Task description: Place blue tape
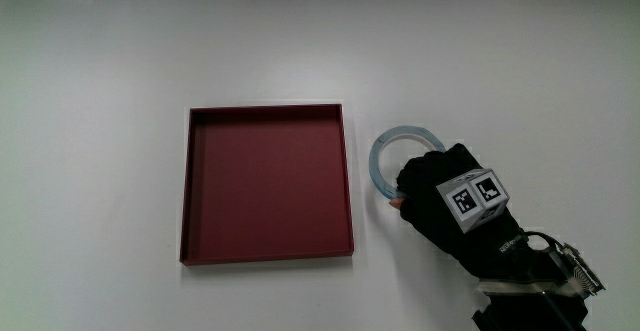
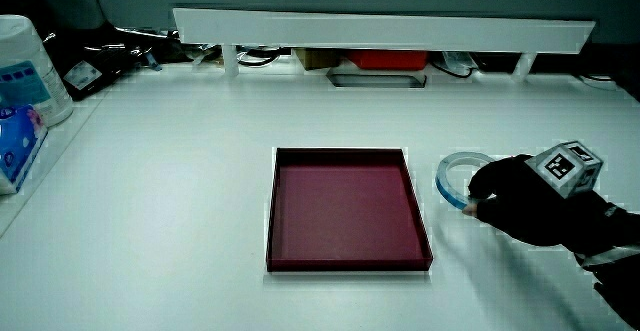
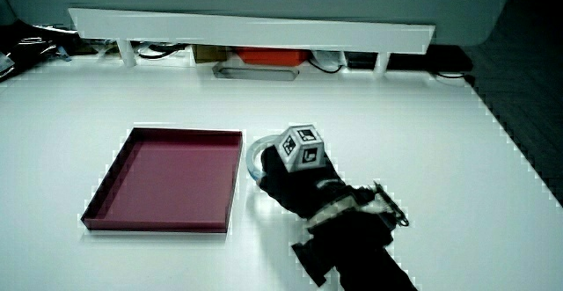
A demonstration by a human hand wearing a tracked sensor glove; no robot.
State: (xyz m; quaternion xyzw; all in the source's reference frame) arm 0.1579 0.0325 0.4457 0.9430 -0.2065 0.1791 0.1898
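Observation:
A pale blue tape ring (image 1: 405, 130) lies flat on the white table beside the dark red tray (image 1: 267, 110). The gloved hand (image 1: 440, 196) rests over the part of the ring nearest the person, with its fingers curled onto the rim. The patterned cube (image 1: 476, 196) sits on the hand's back. Both side views show the tape (image 2: 460, 156) (image 3: 252, 161) on the table between the tray (image 2: 340, 152) (image 3: 185, 132) and the hand (image 2: 520, 206) (image 3: 295, 181). The tray holds nothing.
A low white partition (image 2: 380, 26) (image 3: 246, 25) runs along the table's edge farthest from the person, with a red box (image 2: 390, 59) and cables under it. In a side view, a white tub (image 2: 25, 66) and a blue packet (image 2: 15, 146) stand at the table's edge.

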